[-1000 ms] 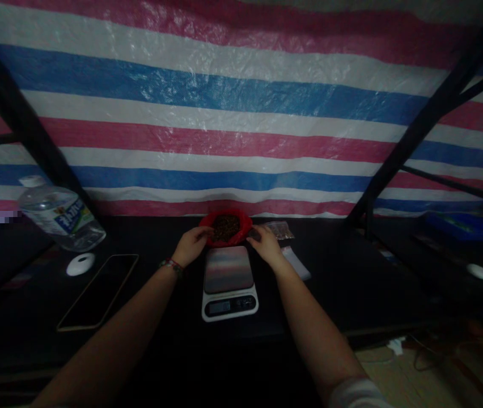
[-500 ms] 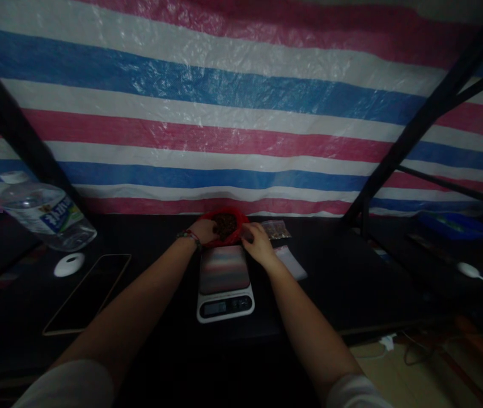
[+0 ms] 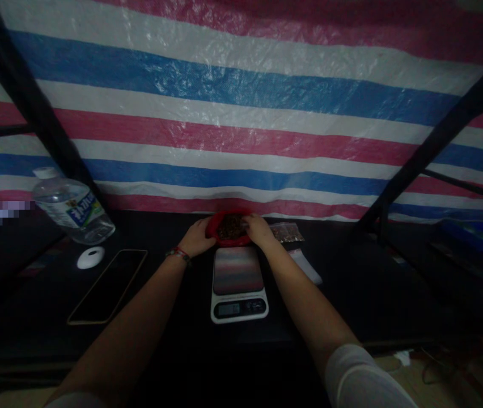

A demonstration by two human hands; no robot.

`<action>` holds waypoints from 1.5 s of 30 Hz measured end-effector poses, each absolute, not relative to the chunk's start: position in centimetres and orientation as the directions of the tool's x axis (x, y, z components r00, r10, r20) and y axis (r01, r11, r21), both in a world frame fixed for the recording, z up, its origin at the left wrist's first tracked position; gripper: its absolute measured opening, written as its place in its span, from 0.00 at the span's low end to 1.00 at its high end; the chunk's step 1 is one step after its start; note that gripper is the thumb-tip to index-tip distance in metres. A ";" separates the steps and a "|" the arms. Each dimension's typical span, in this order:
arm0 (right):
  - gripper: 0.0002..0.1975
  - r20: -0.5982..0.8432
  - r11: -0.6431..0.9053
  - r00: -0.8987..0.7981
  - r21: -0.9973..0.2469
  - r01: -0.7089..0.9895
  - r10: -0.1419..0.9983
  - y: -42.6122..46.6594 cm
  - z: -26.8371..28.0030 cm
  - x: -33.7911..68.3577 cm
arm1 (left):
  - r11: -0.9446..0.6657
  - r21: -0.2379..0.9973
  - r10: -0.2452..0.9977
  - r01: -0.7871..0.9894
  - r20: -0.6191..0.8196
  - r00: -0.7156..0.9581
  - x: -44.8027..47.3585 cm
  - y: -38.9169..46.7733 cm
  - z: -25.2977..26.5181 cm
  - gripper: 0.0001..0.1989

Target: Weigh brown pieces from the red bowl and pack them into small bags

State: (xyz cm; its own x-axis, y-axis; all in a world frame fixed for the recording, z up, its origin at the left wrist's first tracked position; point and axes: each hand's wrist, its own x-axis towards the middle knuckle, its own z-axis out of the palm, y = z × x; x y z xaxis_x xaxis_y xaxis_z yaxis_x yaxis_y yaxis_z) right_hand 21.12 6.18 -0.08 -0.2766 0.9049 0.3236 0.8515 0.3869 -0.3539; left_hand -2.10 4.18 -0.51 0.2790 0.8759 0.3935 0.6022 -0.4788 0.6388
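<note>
Beyond the scale (image 3: 238, 271), an open red bag (image 3: 233, 243).
From my remote seat I see the left hand (image 3: 199, 237) curled at the bag's left rim (how firmly, I cannot tell), brown bits (image 3: 229, 228) inside, then the right hand (image 3: 259, 230), fingertips over the bag's right side, their grip hidden from me.

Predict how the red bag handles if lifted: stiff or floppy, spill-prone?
Probably floppy: the red bag has a soft-looking, uneven rim. Likely spill-prone if tilted, since its mouth gapes open over loose-looking brown bits.
</note>
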 end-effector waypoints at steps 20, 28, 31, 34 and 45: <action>0.18 0.200 0.455 -0.426 -0.596 0.662 0.882 7.9 -1.2 17.8 | -0.426 0.710 0.905 0.561 0.351 0.242 -1.5 5.4 -3.4 0.22; 0.23 0.203 0.391 -0.384 -0.761 0.517 0.901 8.1 -2.1 17.6 | -0.369 0.751 0.921 0.548 0.375 0.106 -1.4 5.8 -3.6 0.16; 0.21 0.181 0.372 -0.384 -0.775 0.511 0.905 8.3 -2.5 17.6 | -0.367 0.759 0.929 0.537 0.332 0.166 -1.4 5.9 -3.6 0.14; 0.19 0.211 0.339 -0.353 -0.873 0.352 0.912 8.4 -2.8 17.8 | -0.338 0.795 0.939 0.504 0.324 0.119 -1.4 5.7 -3.4 0.15; 0.18 0.195 0.251 -0.272 -0.949 0.189 0.942 8.0 -3.2 19.2 | -0.280 0.767 0.952 0.577 0.298 0.066 -1.6 5.6 -3.5 0.10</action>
State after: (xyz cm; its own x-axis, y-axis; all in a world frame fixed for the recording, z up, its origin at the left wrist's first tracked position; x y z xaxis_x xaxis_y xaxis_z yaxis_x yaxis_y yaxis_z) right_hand 19.21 8.02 -3.15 -0.2723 0.9423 0.1946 0.1892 0.2507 -0.9494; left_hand -1.59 5.62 -3.50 0.0660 0.9523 0.2979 0.5775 -0.2799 0.7669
